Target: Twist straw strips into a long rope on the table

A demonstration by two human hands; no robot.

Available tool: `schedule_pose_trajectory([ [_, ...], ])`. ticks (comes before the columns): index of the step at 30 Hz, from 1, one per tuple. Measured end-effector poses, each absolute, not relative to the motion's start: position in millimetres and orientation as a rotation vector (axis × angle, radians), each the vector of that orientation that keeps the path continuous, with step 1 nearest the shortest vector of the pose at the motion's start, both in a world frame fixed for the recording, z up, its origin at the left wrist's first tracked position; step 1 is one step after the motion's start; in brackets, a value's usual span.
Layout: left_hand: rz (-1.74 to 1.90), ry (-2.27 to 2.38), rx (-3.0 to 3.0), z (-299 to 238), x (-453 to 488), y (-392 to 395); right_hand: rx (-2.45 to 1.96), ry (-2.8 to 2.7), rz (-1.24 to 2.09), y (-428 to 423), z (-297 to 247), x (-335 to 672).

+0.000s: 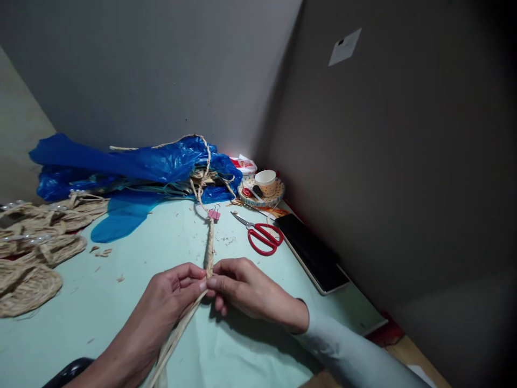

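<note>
A pale straw braid (pixel 210 242) runs toward me from a pink binder clip (pixel 214 215) on the table. My left hand (pixel 177 293) pinches the braid's near end from the left, fingers closed. From the right, my right hand (pixel 242 288) pinches the same spot, its thumb close to the left thumb. Loose straw strands (pixel 177 337) trail from the fingers down to the lower left. Beyond the clip, a thin twisted straw cord (pixel 208 159) rises over a blue plastic bag (pixel 161 161).
Red-handled scissors (pixel 264 237) lie right of the braid, beside a dark tablet-like device (pixel 311 250). A cup (pixel 265 182) stands on a patterned plate (pixel 278 196) near the wall. Several woven straw soles (pixel 30 288) lie at the left. Straw scraps dot the pale green tablecloth (pixel 121 312).
</note>
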State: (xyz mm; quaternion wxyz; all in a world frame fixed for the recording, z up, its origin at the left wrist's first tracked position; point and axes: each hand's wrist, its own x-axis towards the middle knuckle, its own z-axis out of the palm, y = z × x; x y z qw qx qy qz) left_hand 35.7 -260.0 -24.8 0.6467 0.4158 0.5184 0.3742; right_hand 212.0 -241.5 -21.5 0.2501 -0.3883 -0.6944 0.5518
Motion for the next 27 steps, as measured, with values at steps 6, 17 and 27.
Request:
schedule_pose_trajectory([
  [6, 0.822, 1.245, 1.188, -25.4, 37.3, -259.9, -1.173, -2.051, 1.22, -243.7, -16.5, 211.0],
  [17, 0.735, 1.371, 1.43, -33.9, 31.6, -265.1, -1.274, -1.972, 1.075, -248.4, -20.9, 205.5],
  [27, 0.648, 1.575, 1.728, -13.4, 37.2, -268.6, -1.26, -2.081, 0.707, -257.5, -28.1, 201.7],
])
